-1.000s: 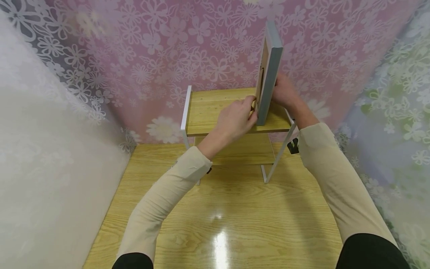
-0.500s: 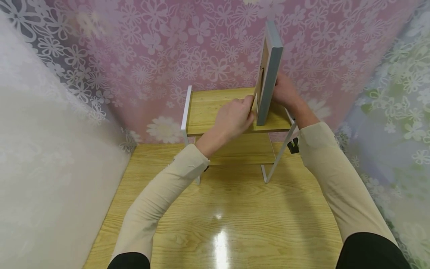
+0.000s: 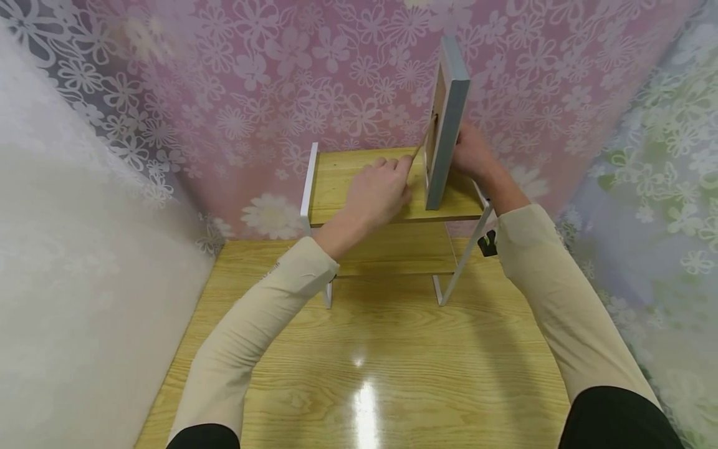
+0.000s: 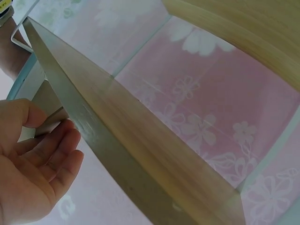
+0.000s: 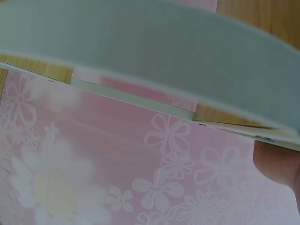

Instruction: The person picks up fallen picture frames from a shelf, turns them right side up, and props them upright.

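Note:
A picture frame (image 3: 449, 118) with a blue-grey edge stands upright on the right part of a small wooden shelf unit, its brown back facing left. My left hand (image 3: 377, 190) pinches the frame's thin brown back stand (image 4: 50, 121) between thumb and forefinger, the other fingers loosely bent in the left wrist view. That stand slants out from the back, joined at its upper end. My right hand (image 3: 477, 153) holds the frame from its right side, fingers mostly hidden behind it. Across the top of the right wrist view runs the frame's grey edge (image 5: 154, 47), close and blurred.
The shelf unit (image 3: 342, 187) has two wooden boards and white metal legs, against a pink flowered wall (image 3: 252, 112). Pale walls (image 3: 662, 206) close in on both sides. A small black device (image 3: 487, 243) shows beside the right cuff. Wooden floor (image 3: 392, 355) lies in front.
My left hand has drawn back to the left, swinging the stand out from the frame's back. My right hand and the frame stay almost where they were.

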Motion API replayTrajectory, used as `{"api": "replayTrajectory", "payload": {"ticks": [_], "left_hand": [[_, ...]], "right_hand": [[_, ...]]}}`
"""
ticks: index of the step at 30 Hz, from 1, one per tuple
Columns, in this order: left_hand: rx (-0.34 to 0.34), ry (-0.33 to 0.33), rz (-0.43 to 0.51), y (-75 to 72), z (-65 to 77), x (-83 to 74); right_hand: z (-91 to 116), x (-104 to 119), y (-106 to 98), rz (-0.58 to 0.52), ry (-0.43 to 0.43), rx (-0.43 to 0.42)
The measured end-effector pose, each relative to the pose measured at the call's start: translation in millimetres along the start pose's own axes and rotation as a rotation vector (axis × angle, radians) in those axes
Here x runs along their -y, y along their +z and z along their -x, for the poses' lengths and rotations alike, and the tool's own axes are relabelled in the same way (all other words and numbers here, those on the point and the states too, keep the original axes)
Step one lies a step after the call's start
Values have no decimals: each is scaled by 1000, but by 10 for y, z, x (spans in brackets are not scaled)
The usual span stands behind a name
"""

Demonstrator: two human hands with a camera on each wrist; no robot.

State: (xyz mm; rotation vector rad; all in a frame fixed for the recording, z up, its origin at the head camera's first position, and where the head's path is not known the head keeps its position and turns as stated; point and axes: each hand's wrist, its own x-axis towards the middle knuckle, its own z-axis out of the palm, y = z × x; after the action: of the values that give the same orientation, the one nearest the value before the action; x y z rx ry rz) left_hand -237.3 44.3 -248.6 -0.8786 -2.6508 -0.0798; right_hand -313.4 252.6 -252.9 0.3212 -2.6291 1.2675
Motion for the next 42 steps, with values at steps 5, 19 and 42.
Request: {"api": "replayTrajectory", "payload": {"ticks": [5,19,42], "left_hand": [[14,3,-15,-10,14,33],[-32,39,-45,-19,27,96],[-38,41,-95,-78,37,229]], "right_hand": [[-5,-8,11,8,-2,-6],[27,-17,-26,16,2,32],[7,-41,-16,36,-37,36]]}}
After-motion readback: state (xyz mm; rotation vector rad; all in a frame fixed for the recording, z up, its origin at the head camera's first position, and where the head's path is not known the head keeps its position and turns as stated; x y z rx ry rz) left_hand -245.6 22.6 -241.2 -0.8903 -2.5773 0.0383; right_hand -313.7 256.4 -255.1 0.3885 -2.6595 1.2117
